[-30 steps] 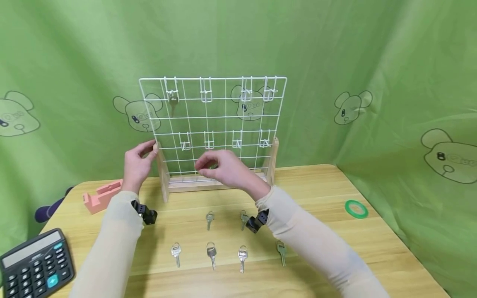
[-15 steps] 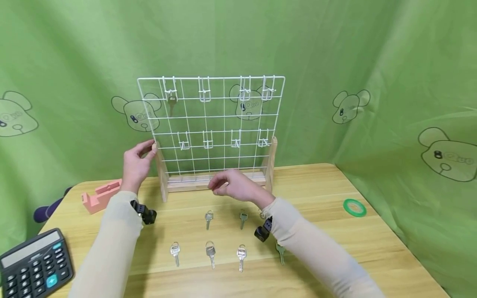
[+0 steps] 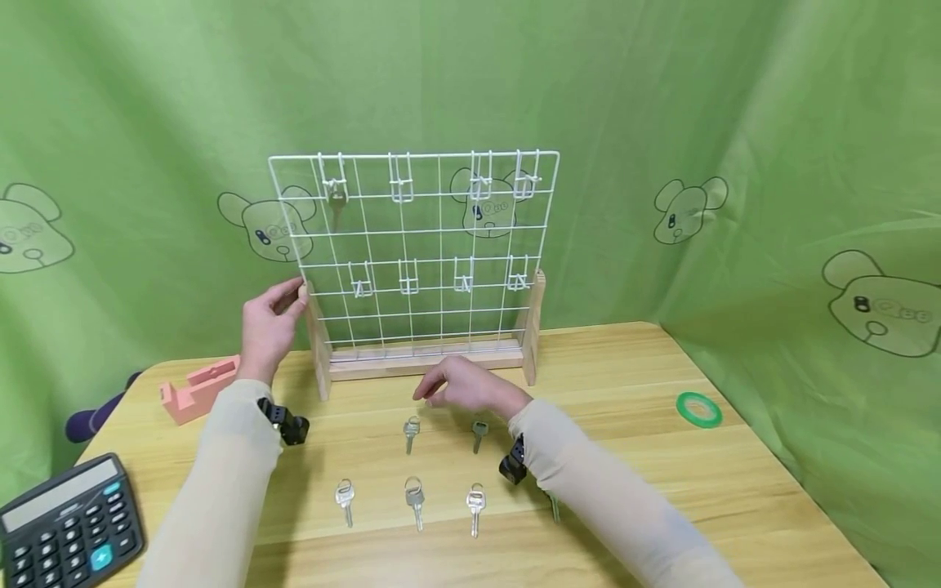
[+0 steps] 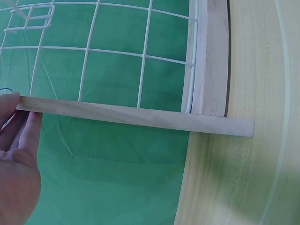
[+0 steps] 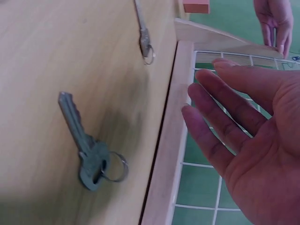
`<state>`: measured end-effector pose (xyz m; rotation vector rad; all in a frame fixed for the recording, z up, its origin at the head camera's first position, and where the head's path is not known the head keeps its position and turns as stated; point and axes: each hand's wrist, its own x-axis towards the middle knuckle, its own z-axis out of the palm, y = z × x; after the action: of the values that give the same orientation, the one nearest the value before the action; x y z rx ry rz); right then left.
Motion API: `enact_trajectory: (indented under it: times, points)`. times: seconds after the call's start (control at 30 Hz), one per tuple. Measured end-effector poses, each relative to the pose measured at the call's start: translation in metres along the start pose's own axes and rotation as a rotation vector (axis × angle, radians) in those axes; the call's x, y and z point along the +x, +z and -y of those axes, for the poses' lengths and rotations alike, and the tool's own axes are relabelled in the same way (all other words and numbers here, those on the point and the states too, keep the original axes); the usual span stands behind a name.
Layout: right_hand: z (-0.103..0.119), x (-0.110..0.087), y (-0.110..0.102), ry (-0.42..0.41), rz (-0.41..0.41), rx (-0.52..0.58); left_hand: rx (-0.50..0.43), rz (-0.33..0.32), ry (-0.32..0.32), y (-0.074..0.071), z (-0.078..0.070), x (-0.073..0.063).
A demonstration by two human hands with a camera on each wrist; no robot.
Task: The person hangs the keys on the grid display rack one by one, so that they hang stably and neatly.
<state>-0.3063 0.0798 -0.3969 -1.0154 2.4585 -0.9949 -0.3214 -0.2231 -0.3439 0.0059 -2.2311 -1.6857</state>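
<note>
My left hand pinches the top of the wooden side post of a white wire grid rack between thumb and fingers. My right hand is held over the table just in front of the rack's base, with fingers slightly bent and nothing in them. Close below its fingertips lies a key with a ring, and another key lies to its right. In the right wrist view a key shows large beside the hand. One more key hangs from the rack's upper left hook.
Nearer the front lie several keys, including a silver one and one partly covered by the right sleeve. A pink tape dispenser and a calculator are at left, a green tape roll at right.
My right hand has come down and forward from in front of the wire grid to just above the back row of keys. My left hand stays on the side post.
</note>
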Motion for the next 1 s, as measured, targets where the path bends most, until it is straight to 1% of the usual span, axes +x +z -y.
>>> enact_trajectory:
  times: [0.2,0.4,0.53,0.77,0.9,1.0]
  points:
    - [-0.004,0.007,0.010,0.001,0.038,0.003,-0.038,-0.005,-0.002,0.001,0.002,0.001]
    - [-0.010,0.014,0.020,0.031,0.058,-0.009,-0.030,-0.004,0.003,0.000,0.002,0.001]
    - [-0.011,0.018,0.025,0.040,0.067,-0.048,-0.020,-0.008,0.008,0.000,0.002,0.001]
    - [-0.011,0.026,0.030,0.027,0.070,-0.158,-0.032,-0.010,0.014,0.000,0.002,0.002]
    - [-0.011,0.029,0.033,0.053,0.074,-0.184,-0.031,-0.010,0.006,0.001,0.003,0.003]
    - [-0.012,0.031,0.034,0.062,0.074,-0.224,-0.029,-0.010,0.002,0.001,0.003,0.003]
